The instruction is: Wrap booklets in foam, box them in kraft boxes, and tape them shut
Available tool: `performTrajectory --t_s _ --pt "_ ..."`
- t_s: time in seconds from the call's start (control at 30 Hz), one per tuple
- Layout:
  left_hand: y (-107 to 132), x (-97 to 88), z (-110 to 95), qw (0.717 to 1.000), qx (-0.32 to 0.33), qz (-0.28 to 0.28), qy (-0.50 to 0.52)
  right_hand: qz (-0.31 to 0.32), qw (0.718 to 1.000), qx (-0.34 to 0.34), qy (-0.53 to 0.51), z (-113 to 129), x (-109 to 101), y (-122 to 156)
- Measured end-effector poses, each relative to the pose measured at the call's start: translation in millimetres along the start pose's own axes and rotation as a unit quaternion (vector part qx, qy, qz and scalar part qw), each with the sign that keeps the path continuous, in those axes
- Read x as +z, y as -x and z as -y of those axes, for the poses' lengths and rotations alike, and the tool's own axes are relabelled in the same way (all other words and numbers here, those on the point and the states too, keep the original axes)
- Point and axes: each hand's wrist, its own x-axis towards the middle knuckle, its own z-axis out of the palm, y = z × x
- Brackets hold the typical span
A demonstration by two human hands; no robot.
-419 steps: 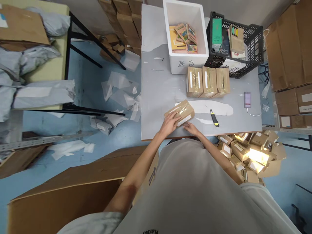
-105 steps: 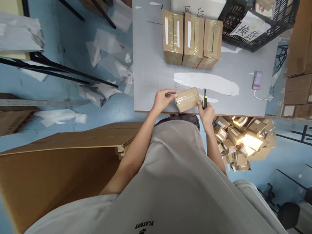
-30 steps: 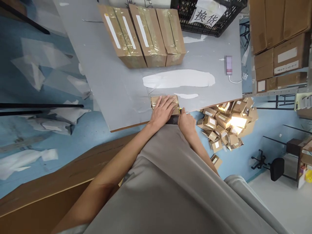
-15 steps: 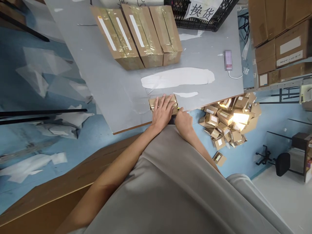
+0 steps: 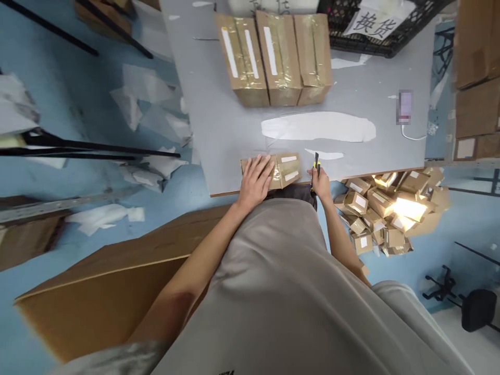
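Observation:
A small taped cardboard box [image 5: 287,170] with two white labels lies at the table's near edge. My left hand [image 5: 255,179] rests over its left part, the fingers stretched out across the top and hiding some of it. In my right hand [image 5: 321,183], just right of the box and apart from it, is a black and yellow utility knife [image 5: 316,165]. Its dark tip points away from me, and the fingers are closed round the handle.
Three taped cartons [image 5: 279,60] stand behind on the grey table [image 5: 226,140], beside a black crate [image 5: 385,47]. A pixelated object [image 5: 404,107] with a white cable lies at right. Many small boxes [image 5: 380,208] heap on the floor at right; a large open carton [image 5: 101,297] stands left.
My right hand has moved right, away from the box, and the knife now shows clearly. More of the box and its labels is visible. The view has shifted left.

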Motion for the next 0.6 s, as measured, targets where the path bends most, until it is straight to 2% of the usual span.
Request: performTrajectory --t_s 0.07,0.13,0.23,0.3,0.37,0.5,0.6 --pt "17 -14.5 12 0.999 -0.031 -0.029 -0.009 0.036 0.996 0.014 -0.075 -6 26 -18" --pt "31 -26.9 18 0.996 -0.065 -0.065 -0.016 0.066 0.989 0.018 -0.129 -2 44 -23" --pt "41 -33.8 16 0.987 -0.106 -0.119 -0.005 0.065 0.991 -0.027 -0.118 12 47 -15" --pt "40 -26.9 14 0.982 -0.118 -0.145 0.032 0.036 0.994 -0.081 -0.063 19 33 -11" --pt "33 -11.2 13 0.976 -0.119 -0.157 0.094 0.01 0.992 -0.126 0.006 22 11 -11" --pt "11 30.5 18 0.959 -0.131 -0.127 0.219 -0.008 0.977 -0.158 0.145 20 -31 -24" --pt "-2 52.0 26 0.947 -0.149 -0.105 0.263 0.008 0.962 -0.173 0.21 19 -50 -34"
